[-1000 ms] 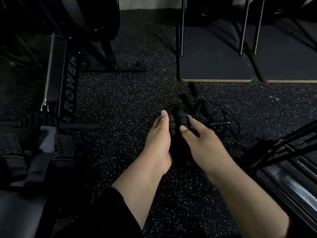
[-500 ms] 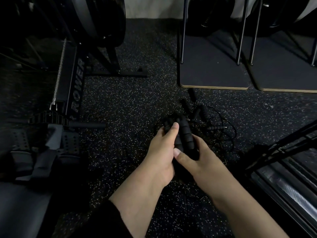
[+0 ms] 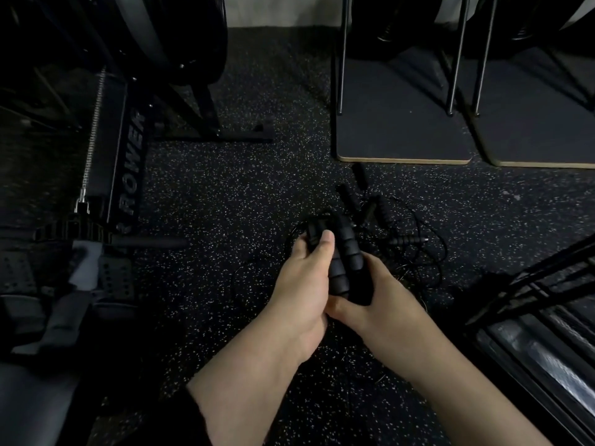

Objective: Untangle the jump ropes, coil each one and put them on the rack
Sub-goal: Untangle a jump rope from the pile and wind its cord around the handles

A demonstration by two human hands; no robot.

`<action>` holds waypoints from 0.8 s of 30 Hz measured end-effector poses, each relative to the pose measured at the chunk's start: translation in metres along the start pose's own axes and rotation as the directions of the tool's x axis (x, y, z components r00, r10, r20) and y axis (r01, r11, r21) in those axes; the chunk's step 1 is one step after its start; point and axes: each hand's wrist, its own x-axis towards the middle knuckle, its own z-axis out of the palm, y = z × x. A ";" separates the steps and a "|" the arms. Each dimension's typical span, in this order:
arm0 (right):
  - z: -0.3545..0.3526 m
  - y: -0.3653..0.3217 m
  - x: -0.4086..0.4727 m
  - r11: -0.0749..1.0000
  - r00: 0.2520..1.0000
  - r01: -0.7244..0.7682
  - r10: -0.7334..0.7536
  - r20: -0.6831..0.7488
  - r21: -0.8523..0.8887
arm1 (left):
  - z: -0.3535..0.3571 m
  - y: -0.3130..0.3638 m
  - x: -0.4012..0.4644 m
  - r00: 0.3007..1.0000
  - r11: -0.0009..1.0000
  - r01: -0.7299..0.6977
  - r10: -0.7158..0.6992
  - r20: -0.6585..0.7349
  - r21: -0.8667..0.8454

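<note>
Two black ribbed jump rope handles [image 3: 343,252] are held side by side above the speckled floor [image 3: 209,204]: the fingers of the left hand [image 3: 299,291] are curled round them, thumb laid across the top, and the butt ends are cupped by the right hand [image 3: 383,300]. More handles [image 3: 380,210] and tangled thin cords [image 3: 428,249] are seen just beyond. A rower [image 3: 128,175] is seen far left, a metal rack [image 3: 547,284] at right

Both forearms are bare down to the hands, left hand [image 3: 301,294] and right hand [image 3: 383,304]. A dark sleeve [image 3: 180,420] with a soft, slightly frayed edge covers the left arm near the elbow.
</note>
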 end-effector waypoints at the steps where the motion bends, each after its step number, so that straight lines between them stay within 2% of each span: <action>1: 0.000 0.000 0.001 1.000 1.000 0.003 -0.003 -0.005 -0.013 | 0.000 0.000 0.002 1.000 1.000 -0.004 0.004 -0.006 0.007; 8: -0.002 0.002 0.001 0.999 1.000 -0.031 0.031 -0.005 -0.008 | 0.003 -0.006 0.006 1.000 0.998 -0.007 0.005 0.025 0.065; 12: -0.008 0.002 0.002 0.998 0.997 -0.061 0.062 -0.037 0.029 | 0.003 -0.002 0.005 0.995 0.994 0.027 -0.036 0.090 0.106; 14: -0.019 -0.003 0.001 0.987 0.997 -0.072 0.074 -0.009 0.146 | -0.003 0.002 0.010 0.995 0.961 -0.099 0.090 0.049 0.259; 16: -0.030 -0.006 0.001 0.950 0.993 -0.095 0.068 0.100 0.297 | -0.015 0.010 0.019 0.937 0.821 -0.259 0.342 -0.076 0.509; 18: -0.039 -0.004 0.001 0.891 0.974 -0.131 0.034 0.224 0.434 | -0.023 0.014 0.030 0.902 0.722 -0.315 0.429 -0.041 0.616; 19: -0.041 -0.003 0.001 0.860 0.961 -0.148 0.009 0.276 0.489 | -0.025 0.016 0.035 0.919 0.733 -0.331 0.392 0.028 0.595; 21: -0.044 -0.004 0.001 0.799 0.931 -0.183 -0.046 0.361 0.573 | -0.022 0.020 0.038 0.947 0.853 -0.321 0.285 0.147 0.411; 22: -0.045 -0.003 0.001 0.768 0.921 -0.195 -0.070 0.382 0.611 | -0.023 0.019 0.041 0.947 0.876 -0.314 0.260 0.192 0.366; 24: -0.046 -0.001 0.003 0.723 0.915 -0.201 -0.102 0.390 0.661 | -0.021 0.016 0.042 0.942 0.833 -0.327 0.249 0.224 0.447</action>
